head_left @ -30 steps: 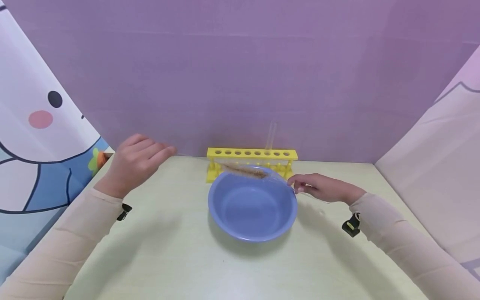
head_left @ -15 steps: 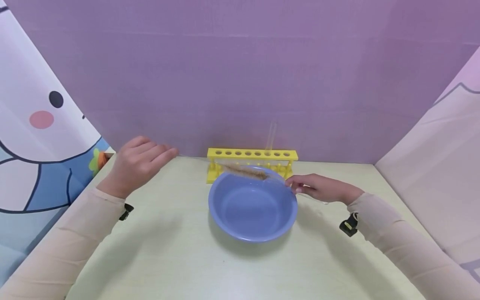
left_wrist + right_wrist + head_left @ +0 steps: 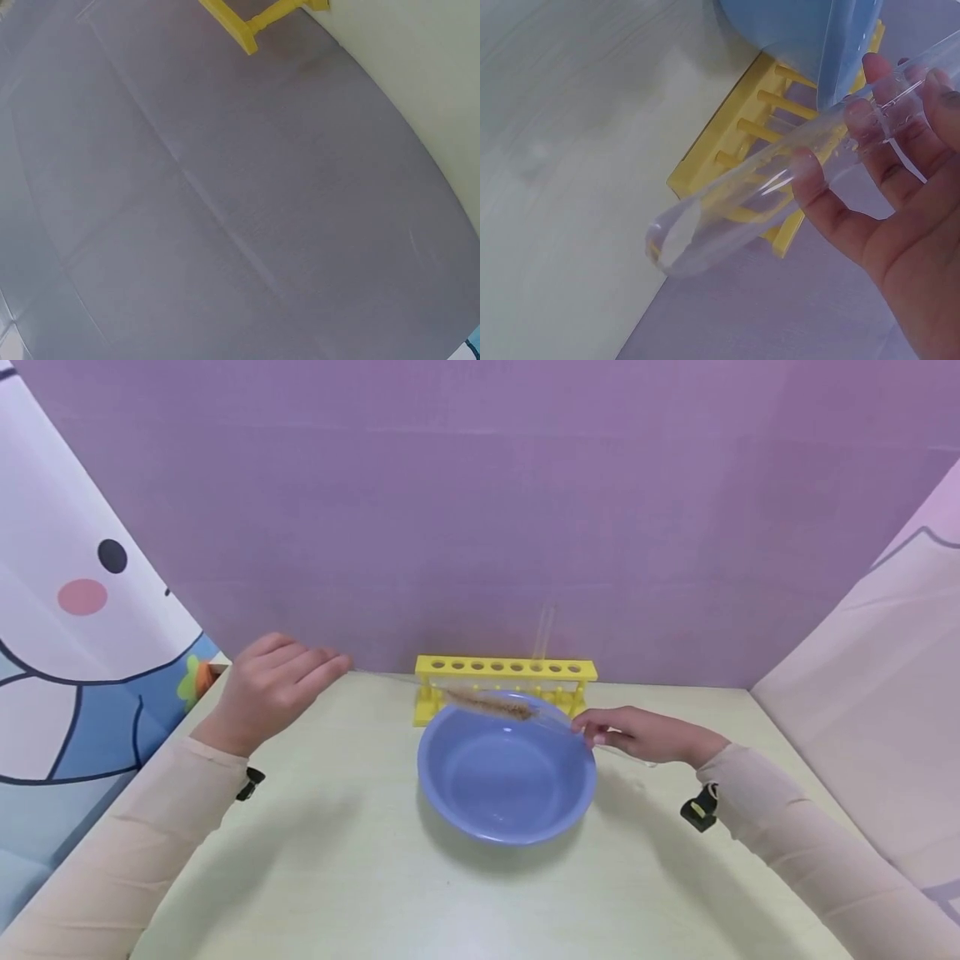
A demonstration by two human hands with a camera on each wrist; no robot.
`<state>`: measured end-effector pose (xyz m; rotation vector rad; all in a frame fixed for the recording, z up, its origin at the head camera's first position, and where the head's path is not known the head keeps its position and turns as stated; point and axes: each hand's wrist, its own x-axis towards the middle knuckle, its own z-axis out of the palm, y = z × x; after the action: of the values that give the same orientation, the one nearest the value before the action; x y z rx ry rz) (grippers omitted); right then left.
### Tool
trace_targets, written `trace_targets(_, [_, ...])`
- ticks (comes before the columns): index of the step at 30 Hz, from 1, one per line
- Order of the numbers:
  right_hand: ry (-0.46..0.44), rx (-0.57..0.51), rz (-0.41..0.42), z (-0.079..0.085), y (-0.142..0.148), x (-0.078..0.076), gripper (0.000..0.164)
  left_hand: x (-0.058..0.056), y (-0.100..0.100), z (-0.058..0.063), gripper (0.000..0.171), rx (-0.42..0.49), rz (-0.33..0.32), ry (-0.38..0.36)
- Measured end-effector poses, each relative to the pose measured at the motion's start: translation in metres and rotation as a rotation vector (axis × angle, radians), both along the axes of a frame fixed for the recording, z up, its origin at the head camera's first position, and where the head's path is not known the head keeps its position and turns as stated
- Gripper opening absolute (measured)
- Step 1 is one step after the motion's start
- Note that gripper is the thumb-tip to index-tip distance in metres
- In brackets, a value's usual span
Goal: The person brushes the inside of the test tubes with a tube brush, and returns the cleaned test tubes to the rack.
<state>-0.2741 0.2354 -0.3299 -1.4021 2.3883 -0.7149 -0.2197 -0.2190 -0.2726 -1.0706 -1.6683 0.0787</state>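
My left hand (image 3: 277,685) grips the thin wire handle of a test tube brush (image 3: 487,703). Its tan bristles lie over the far rim of a blue basin (image 3: 498,777). With thumb and fingers, my right hand (image 3: 637,733) holds a clear test tube (image 3: 735,202), tilted, its rounded end pointing away from the basin. The brush's bristle tip overlaps the tube's other end in the head view. Drops show on the glass near the fingers in the right wrist view. The left hand and brush are outside the left wrist view.
Behind the basin stands a yellow test tube rack (image 3: 504,667), with another clear test tube (image 3: 542,635) upright in one hole toward its right. A purple backdrop (image 3: 480,527) rises along the back edge of the pale table (image 3: 450,910). Printed cloth (image 3: 75,693) hangs at the left.
The brush and tube keep nearly the same place, with only slight shifts of both hands. Both stay held; basin and rack have not moved.
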Motion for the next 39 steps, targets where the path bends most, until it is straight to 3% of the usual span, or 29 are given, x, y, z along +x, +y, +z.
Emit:
trace_targets(12, [0.009,0.011,0.011,0.005,-0.003,0.001,0.029,-0.002,0.001,-0.001,0.022,-0.007,0.002,-0.004])
trace_targets(20, [-0.020,0.009,0.025,0.008,-0.005,0.002,0.029,-0.004,0.001,-0.003,0.018,0.042,-0.039,0.147])
trace_targets(28, [-0.080,0.008,0.038,0.008,-0.007,0.002,0.030,-0.008,0.005,-0.007,0.013,0.109,-0.085,0.253])
trace_targets(34, [-0.087,-0.018,0.077,0.006,-0.008,-0.001,0.029,-0.010,0.006,-0.009,0.015,0.142,-0.101,0.256])
trace_targets(39, [-0.162,-0.006,0.074,0.007,-0.006,-0.001,0.030,-0.010,0.008,-0.011,0.015,0.152,-0.127,0.256])
